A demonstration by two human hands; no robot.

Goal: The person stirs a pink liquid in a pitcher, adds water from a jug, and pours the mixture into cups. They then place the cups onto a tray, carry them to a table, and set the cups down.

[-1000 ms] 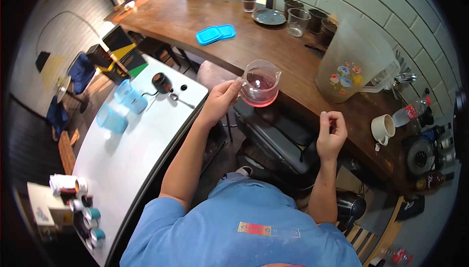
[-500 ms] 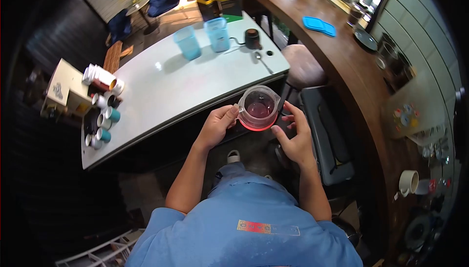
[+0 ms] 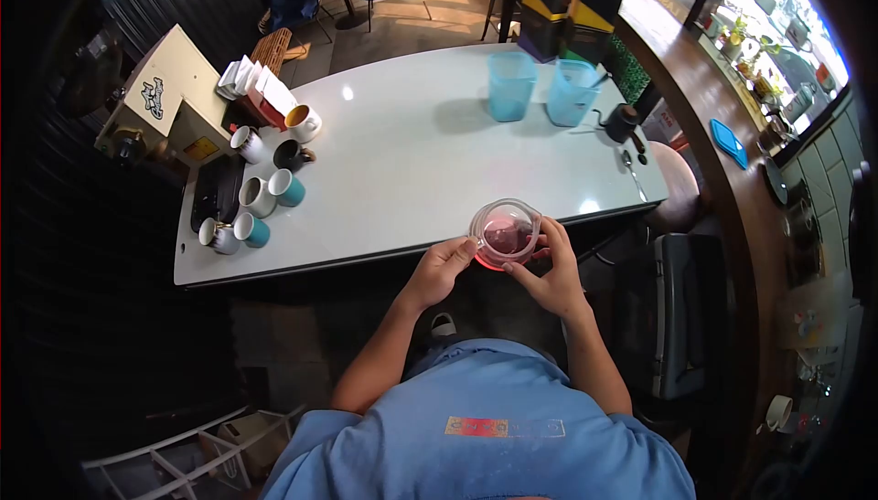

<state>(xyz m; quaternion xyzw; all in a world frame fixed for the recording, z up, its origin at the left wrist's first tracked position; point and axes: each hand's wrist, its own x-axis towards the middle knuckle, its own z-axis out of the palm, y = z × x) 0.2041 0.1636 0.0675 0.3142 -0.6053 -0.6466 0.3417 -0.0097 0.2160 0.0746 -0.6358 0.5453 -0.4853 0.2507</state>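
A clear glass jug (image 3: 505, 231) with a spout, a handle and a reddish-pink base is held just off the table's front edge, tilted so I look down into it. My left hand (image 3: 439, 273) is closed on its handle, thumb on top. My right hand (image 3: 554, 275) wraps the opposite side, fingers behind the glass below the spout and thumb near the base. Part of the right fingers shows through the glass.
On the white table (image 3: 393, 153) stand two blue plastic containers (image 3: 511, 89), a dark gooseneck kettle (image 3: 623, 122) and a spoon (image 3: 633, 175). Several cups (image 3: 286, 187) cluster at the left. A wooden counter (image 3: 700, 75) runs along the right, with a black case (image 3: 684, 313) below.
My right hand has gone from spread fingers beside the jug to gripping its side. The head view has turned left, bringing more of the table and window into sight.
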